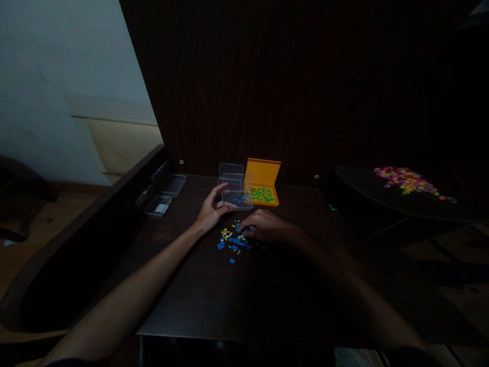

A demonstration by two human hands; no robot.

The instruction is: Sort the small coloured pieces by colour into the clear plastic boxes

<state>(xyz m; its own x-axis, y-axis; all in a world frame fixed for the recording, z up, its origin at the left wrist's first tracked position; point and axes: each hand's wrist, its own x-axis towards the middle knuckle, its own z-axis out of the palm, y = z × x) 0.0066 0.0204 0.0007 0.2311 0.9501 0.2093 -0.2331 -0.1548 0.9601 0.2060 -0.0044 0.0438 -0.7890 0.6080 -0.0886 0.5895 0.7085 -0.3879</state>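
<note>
My left hand point(214, 206) grips the left side of a clear plastic box point(237, 208), its lid raised at the back. A few small blue pieces lie inside the box. Just in front of it, loose blue and pale yellow pieces point(234, 241), like tiny building bricks, are spread in a pile on the dark table point(191, 300). Over the pile's right edge, my right hand point(263, 225) has its fingers pinched together and pointing down. What is between those fingertips is hidden. An orange box point(263, 173) with its lid up stands behind, holding many green pieces point(262, 194).
Two more clear boxes with raised lids, a nearer one point(157, 206) and a farther one point(175, 184), sit at the table's left. A raised dark side panel point(87, 224) borders that side. Pink and yellow bits point(407, 179) are heaped on a dark surface at right.
</note>
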